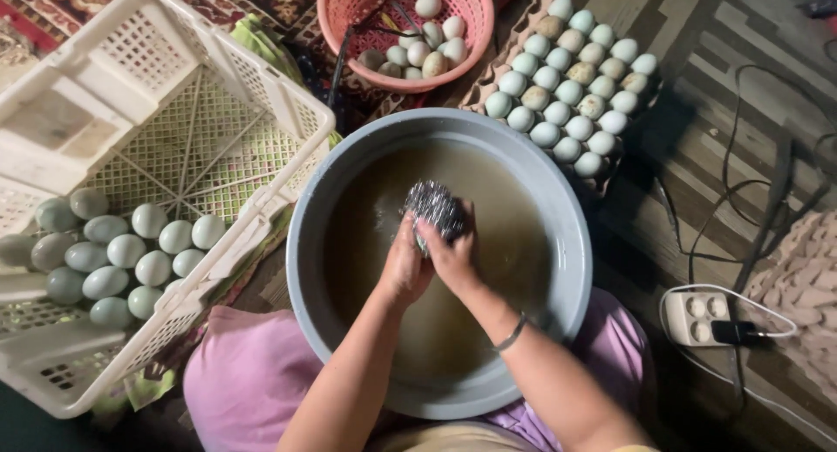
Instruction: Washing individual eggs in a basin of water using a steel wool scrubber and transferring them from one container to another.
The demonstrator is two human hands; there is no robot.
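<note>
The floor (741, 60) is dark wood planks, with a patterned rug (52, 3) at the far left. In the middle sits a big grey basin (571, 243) full of brownish, cloudy water (514, 234).

The two hands meet over the water, near the centre of the basin. The left hand (404, 267) and the right hand (453, 256) press against each other, both with fingers curled closed. The right hand holds a shiny steel scourer (434, 205), which sticks out just beyond the fingertips. The left hand is closed too, but what it holds is hidden between the palms, so I cannot tell what it is. A thin bangle (513, 333) is on the right wrist.

To the left of the grip stands a white plastic crate (174, 95), touching the basin rim. Pale green eggs (122, 251) lie in its near corner. Beyond the grip and to the right is a cardboard tray (501, 64) filled with rows of eggs of the same kind. Straight beyond the grip is a pink basket (336, 16) with a few more eggs, some spotted with dirt.

Far right of the grip, a white power strip (693, 317) lies on the floor with a black plug in it, and black cables (741, 190) run away from it. Below the arms, pink cloth (244, 373) covers the knees of the person.
</note>
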